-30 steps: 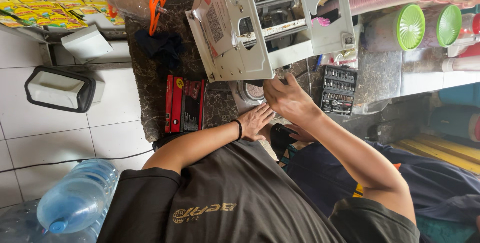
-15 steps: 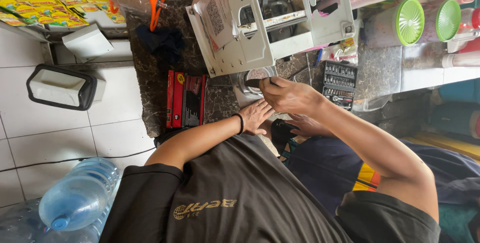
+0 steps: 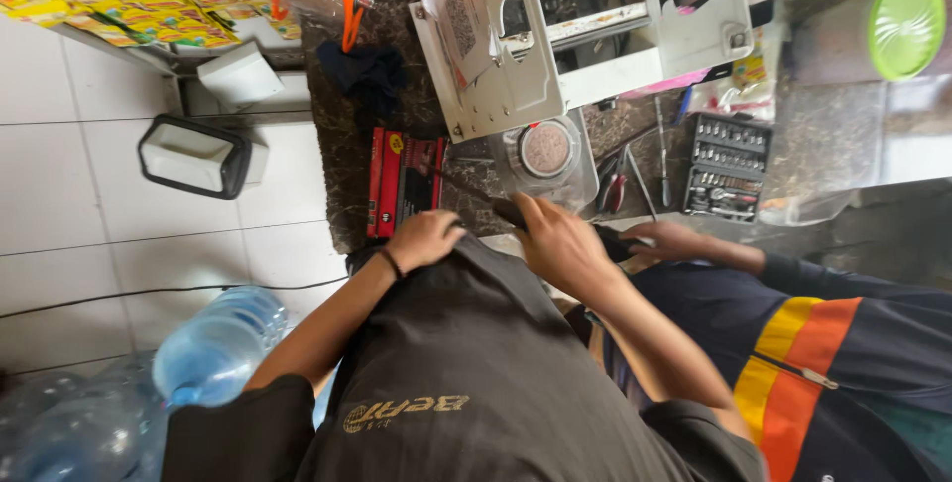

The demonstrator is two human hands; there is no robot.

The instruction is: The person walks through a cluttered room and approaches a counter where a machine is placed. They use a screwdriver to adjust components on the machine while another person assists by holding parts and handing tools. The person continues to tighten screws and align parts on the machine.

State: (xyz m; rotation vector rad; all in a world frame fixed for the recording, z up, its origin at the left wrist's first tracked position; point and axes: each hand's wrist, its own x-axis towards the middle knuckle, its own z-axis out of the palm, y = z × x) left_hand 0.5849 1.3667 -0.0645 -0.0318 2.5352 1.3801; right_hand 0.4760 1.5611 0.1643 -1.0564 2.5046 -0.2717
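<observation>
Screwdriver [image 3: 474, 196], dark and thin, lies slanted across the middle of the frame over the stone counter [image 3: 342, 160], its handle wrapped in my right hand [image 3: 560, 239], fingers curled tight round it. Half a second ago that hand sat higher, up under the grey metal frame [image 3: 516, 75]; now it has dropped below the clear round tub [image 3: 545, 153]. My left hand [image 3: 424, 239] rests loosely fisted at the counter edge beside the red box [image 3: 402, 182].

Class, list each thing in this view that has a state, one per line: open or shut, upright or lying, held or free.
Left hand: resting at the counter edge, holding nothing visible.
Right hand: closed around a dark tool handle.
Black socket set case: open.
Red flat box: lying flat.
Blue water bottle: lying on its side.
</observation>
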